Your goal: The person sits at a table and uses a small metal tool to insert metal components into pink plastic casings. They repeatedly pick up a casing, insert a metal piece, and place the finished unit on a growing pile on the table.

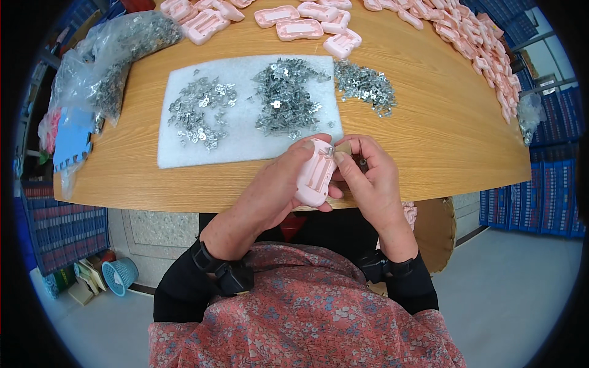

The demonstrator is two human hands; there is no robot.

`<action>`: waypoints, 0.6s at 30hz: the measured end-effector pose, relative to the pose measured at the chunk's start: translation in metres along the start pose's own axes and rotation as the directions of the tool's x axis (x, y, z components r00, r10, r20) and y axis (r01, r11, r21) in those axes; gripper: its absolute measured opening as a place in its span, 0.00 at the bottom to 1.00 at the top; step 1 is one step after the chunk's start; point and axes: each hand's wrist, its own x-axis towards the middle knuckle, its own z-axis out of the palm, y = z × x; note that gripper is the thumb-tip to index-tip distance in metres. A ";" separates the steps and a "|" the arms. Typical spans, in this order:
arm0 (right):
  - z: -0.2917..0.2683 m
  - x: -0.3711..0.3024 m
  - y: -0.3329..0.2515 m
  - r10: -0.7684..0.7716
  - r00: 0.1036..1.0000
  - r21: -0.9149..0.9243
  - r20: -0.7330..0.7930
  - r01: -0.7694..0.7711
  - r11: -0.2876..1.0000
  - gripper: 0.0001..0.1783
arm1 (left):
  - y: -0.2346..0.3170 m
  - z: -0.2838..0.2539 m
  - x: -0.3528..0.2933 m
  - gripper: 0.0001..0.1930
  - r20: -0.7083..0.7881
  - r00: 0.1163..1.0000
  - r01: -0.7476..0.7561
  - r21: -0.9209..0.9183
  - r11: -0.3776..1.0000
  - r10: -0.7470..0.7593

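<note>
My left hand is wrapped round a pale pink plastic shell with a long battery recess, tilted up over the table's near edge. At the shell's upper right end, my right hand pinches with thumb and forefinger. A small silver metal contact piece shows there, against the shell. Something tan sits by the right fingertips; whether it is a finger wrap or a tool I cannot tell. Beyond my hands, a white foam sheet bears two heaps of metal pieces, a looser left heap and a denser right heap.
Another metal heap lies on the wooden table right of the sheet. Pink shells lie at the back, with a long pile at the right. A plastic bag of metal pieces and a blue foam mat are at left.
</note>
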 end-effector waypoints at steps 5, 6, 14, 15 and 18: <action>0.004 0.000 -0.011 -0.167 0.986 -0.210 -0.019 0.159 0.965 0.06 | 0.000 0.000 0.000 0.24 -0.017 1.000 0.012 0.007 1.000 -0.012; 0.005 0.001 -0.010 -0.252 0.967 -0.311 -0.017 0.235 0.921 0.07 | -0.001 0.000 0.001 0.24 -0.019 1.000 0.018 0.010 1.000 -0.018; 0.010 -0.005 -0.014 -0.402 0.915 -0.566 0.015 0.339 0.751 0.09 | -0.002 0.004 0.001 0.23 -0.077 0.997 0.022 0.042 0.999 -0.019; 0.010 -0.006 -0.014 -0.430 0.903 -0.572 0.025 0.366 0.735 0.10 | -0.003 0.004 0.001 0.23 -0.074 0.997 0.018 0.033 0.999 -0.016; 0.008 -0.011 -0.015 -0.443 0.897 -0.528 0.011 0.381 0.759 0.14 | -0.005 -0.001 0.001 0.23 -0.048 0.999 0.007 0.005 1.000 -0.007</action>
